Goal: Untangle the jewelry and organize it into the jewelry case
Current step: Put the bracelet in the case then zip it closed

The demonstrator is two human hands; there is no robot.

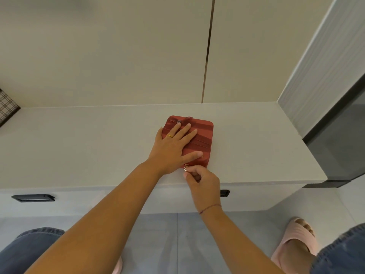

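Note:
A red jewelry case lies on the white counter, near its front edge. My left hand lies flat on top of the case with straight, spread fingers; a gold ring sits on one finger. Just below the case's near edge, my right hand has curled fingers that pinch the small metal zipper pull at the case's near-left corner. No loose jewelry is visible.
The counter runs left to right against a pale wall. Dark drawer handles sit below its front edge. A grey appliance stands at the right end. A checked item shows at the far left. My legs and pink slippers are below.

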